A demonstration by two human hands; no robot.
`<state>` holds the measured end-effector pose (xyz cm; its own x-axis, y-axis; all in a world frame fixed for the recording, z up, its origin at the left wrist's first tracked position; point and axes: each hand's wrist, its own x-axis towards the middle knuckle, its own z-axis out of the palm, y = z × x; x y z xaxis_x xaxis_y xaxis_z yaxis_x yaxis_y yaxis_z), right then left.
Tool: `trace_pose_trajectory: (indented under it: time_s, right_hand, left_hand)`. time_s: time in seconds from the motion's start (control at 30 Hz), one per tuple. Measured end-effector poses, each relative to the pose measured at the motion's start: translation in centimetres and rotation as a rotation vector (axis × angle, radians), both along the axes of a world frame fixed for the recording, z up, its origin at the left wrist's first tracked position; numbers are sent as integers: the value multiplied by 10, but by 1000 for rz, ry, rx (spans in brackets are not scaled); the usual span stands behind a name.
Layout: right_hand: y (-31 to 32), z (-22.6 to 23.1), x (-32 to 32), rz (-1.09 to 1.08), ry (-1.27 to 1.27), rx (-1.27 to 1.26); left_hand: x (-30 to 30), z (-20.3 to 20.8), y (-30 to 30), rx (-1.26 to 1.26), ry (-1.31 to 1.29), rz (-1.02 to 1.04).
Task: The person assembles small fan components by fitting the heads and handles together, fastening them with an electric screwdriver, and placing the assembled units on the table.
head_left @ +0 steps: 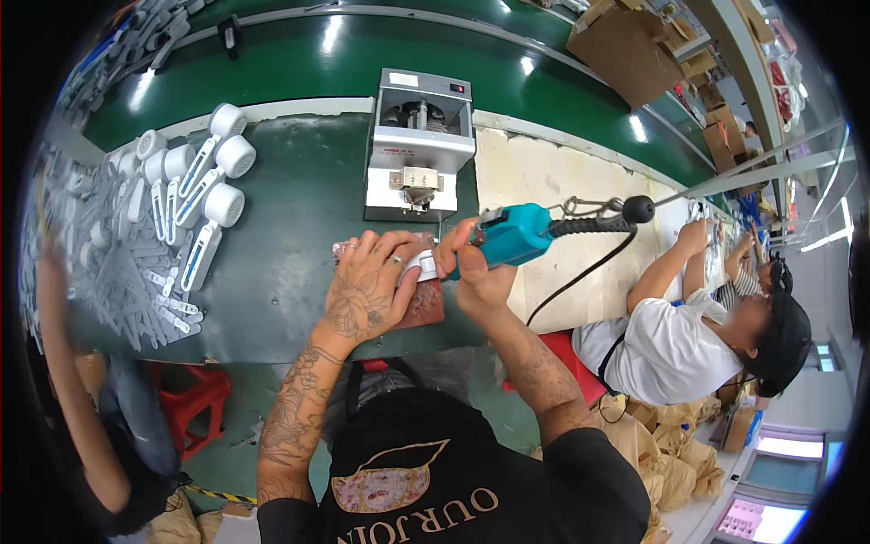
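My right hand (478,272) is closed round a teal electric screwdriver (518,238), held sideways with its tip end toward the left. A cable and a coiled metal hanger run off its back end to the right. Beneath my left hand (367,286) lies a white plastic part (422,264), pressed between thumb and fingers; most of it is covered. The driver's front end meets this part, though the bit itself is hidden. Under both hands sits a reddish-brown pad (421,308) on the dark green worktop (281,263).
A grey screw feeder (421,163) stands just beyond my hands. Several white round-headed handheld devices (217,207) lie at the left, beside a heap of grey strips (127,281). A green conveyor (299,54) crosses behind. Co-workers sit on both sides; a red stool (195,408) stands lower left.
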<state>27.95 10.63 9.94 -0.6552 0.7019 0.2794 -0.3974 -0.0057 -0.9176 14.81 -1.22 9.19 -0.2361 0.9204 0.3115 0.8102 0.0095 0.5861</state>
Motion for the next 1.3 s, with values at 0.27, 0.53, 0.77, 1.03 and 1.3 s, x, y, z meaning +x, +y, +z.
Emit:
trace_pose_trajectory:
  time_s: [0.27,0.53,0.77,1.03,1.3]
  right_hand:
    - [-3,-10,-3,-42,-11,-26]
    - [-27,43,31,-125,135,-143]
    - [-29,42,49,-222,128,25]
    - [-10,10,39,-211,102,-106]
    - [-5,-3,36,-227,37,-25]
  left_hand:
    - [-1,4,-3,33,-11,-13]
    - [13,-2,-42,100,172,-188]
    - [-59,-23,-99,282,-10,601]
    - [-89,-29,-105,-19,290,696]
    - [-102,-36,-88,-46,419,707]
